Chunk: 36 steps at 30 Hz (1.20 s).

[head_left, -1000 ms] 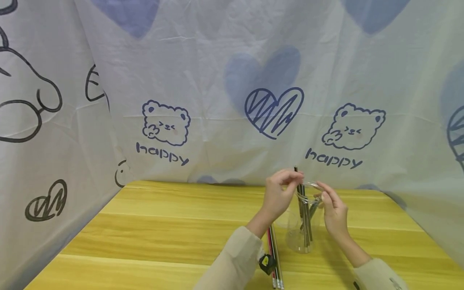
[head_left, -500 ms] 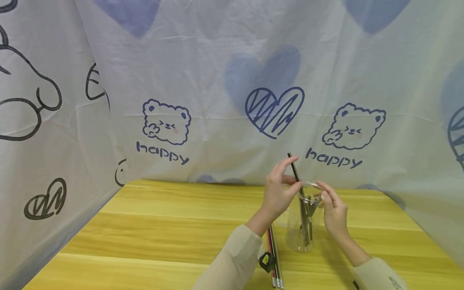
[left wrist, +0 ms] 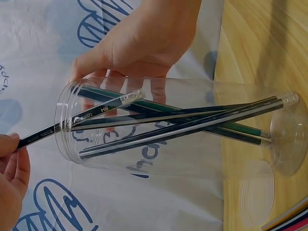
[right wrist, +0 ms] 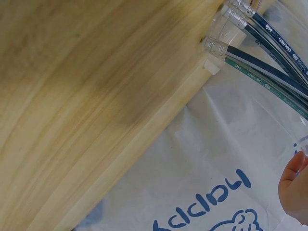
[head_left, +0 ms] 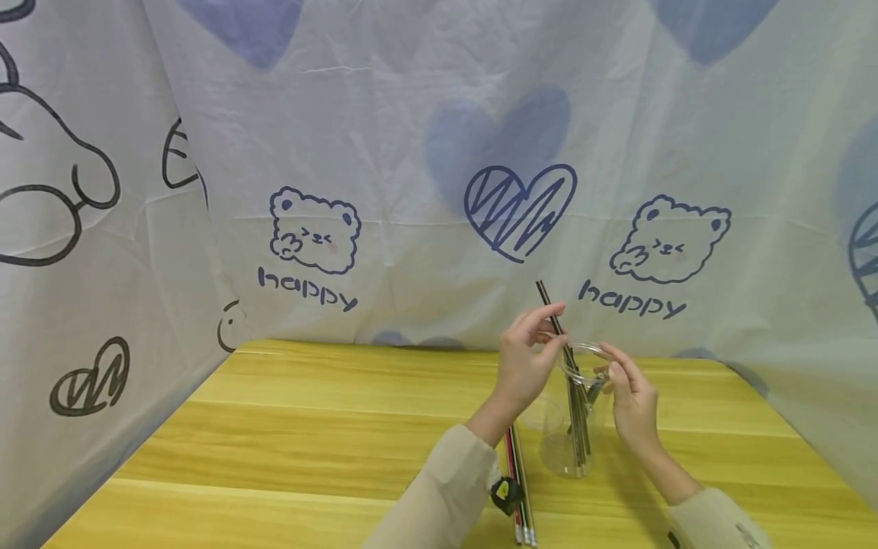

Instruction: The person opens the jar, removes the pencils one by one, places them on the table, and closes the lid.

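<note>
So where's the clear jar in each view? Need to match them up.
Head: clear jar in the lower half, right of centre.
Left wrist: jar across the middle, mouth to the left.
Right wrist: jar at top right, cut off by the frame.
Shared landmark: pencils inside it.

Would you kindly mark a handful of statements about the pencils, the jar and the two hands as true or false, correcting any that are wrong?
1. The left hand pinches a dark pencil. True.
2. The eraser end of that pencil is inside the clear jar. True.
3. The right hand is well away from the jar. False: the right hand grips the jar near its rim.
4. The jar lies on its side. False: the jar stands with its mouth facing up.
5. Every pencil in view is in the jar. False: a red pencil lies on the table, alongside others.
6. The cloth behind the table is printed with hearts. True.
</note>
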{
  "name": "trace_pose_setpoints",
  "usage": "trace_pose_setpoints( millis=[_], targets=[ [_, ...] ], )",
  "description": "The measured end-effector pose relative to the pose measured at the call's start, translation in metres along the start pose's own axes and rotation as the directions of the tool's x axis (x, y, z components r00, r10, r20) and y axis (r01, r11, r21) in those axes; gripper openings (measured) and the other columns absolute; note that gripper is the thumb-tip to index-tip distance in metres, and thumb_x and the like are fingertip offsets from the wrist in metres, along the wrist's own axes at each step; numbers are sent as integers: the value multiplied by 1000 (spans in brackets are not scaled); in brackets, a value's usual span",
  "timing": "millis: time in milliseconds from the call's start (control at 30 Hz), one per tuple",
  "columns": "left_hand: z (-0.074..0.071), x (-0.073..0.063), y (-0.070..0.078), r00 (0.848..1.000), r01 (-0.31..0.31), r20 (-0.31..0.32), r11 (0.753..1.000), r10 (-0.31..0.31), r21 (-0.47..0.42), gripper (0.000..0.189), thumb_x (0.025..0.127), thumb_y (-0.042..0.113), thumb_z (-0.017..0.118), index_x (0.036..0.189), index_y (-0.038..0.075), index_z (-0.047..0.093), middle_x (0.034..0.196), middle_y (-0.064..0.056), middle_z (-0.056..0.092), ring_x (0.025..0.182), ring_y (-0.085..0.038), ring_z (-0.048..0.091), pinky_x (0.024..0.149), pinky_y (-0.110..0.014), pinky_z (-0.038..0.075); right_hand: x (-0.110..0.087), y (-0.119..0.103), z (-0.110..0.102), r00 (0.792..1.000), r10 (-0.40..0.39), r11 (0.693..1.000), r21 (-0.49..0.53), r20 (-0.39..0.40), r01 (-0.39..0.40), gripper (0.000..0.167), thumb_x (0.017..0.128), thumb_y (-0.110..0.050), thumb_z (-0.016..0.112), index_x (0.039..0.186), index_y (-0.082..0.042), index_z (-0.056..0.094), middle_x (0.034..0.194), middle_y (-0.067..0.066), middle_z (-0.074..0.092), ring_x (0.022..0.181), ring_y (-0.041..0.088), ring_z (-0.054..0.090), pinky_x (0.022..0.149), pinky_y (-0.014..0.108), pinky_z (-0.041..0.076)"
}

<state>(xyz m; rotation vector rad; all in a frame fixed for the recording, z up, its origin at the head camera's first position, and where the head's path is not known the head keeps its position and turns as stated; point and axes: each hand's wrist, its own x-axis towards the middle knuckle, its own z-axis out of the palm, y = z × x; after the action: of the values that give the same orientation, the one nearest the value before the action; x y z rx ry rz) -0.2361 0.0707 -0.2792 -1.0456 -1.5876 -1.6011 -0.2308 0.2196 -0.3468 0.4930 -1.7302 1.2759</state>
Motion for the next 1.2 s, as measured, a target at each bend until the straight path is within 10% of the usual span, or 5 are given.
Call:
trace_pose_setpoints(
  millis=[833, 1200],
  targets=[
    [-7, 10, 0, 989, -71, -130, 997, 69, -9, 50, 74, -20, 57, 121, -13, 39, 117, -26, 46, 66, -34, 57, 62, -34, 52, 0, -1, -1, 1000, 17, 1000, 9, 4, -17, 27, 90, 4, 36, 108, 19, 48, 90, -26, 57, 69, -4, 52, 55, 8, 40],
    [-11, 14, -24, 981, -67, -188, 996, 53, -65, 54, 77, -15, 58, 127, -6, 38, 118, -18, 47, 69, -30, 58, 62, -30, 51, 0, -2, -1, 1000, 15, 1000, 10, 7, -16, 27, 90, 3, 36, 109, 20, 48, 89, -26, 57, 67, -3, 51, 51, 9, 38]
  ],
)
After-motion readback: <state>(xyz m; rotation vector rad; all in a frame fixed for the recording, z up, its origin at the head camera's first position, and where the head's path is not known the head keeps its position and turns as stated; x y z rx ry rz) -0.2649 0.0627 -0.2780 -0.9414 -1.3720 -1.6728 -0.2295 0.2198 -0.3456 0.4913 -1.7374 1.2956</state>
